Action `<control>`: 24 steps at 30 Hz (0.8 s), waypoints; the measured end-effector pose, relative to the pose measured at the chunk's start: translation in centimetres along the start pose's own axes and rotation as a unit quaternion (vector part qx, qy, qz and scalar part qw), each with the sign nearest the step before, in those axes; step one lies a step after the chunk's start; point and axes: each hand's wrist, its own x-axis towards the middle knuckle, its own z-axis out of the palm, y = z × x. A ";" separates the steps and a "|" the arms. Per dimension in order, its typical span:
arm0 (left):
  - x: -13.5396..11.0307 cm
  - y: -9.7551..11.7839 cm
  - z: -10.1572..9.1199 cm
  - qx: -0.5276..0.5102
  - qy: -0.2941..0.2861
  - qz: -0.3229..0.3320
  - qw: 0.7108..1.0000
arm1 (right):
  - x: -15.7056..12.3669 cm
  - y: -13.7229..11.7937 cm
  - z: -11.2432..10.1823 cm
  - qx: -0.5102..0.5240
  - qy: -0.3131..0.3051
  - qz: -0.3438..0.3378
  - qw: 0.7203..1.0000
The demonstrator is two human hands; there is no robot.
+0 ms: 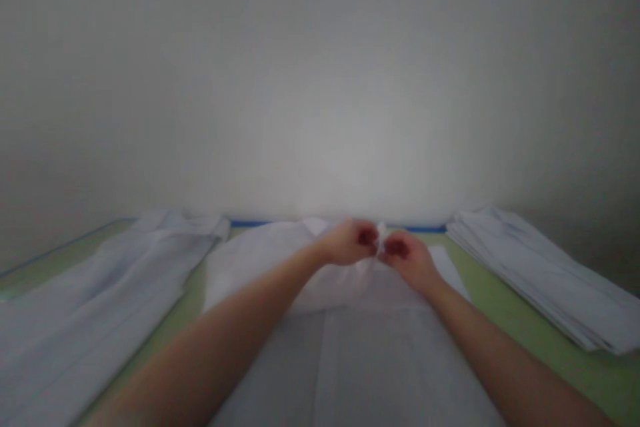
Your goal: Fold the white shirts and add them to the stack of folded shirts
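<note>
A thin white garment lies spread out in front of me, its lower panel reaching toward my body. At its far part, both my hands meet over a small gathered bit of the white cloth. My left hand pinches that bit from the left, fingers curled. From the right, my right hand pinches it too, its fingertips almost touching those of the left. The picture is blurred, so any small detail between the fingertips cannot be made out.
To the left lies a loose pile of white cloth. A neat stack of folded white garments sits on the right. Beneath them is a green table with a blue edge, which runs along a plain pale wall.
</note>
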 end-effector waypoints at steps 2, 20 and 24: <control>-0.1 0.4 -0.4 0.025 0.000 0.000 1.000 | 0.0 -0.1 -0.1 -0.018 0.010 -0.011 1.000; -0.2 0.3 -0.8 -0.043 0.019 -0.054 0.997 | 0.1 -0.9 -0.4 -0.101 0.049 -0.058 0.992; 0.1 -0.4 -0.6 -0.039 0.044 -0.072 0.996 | 0.1 -0.6 -0.7 -0.130 0.067 -0.094 0.985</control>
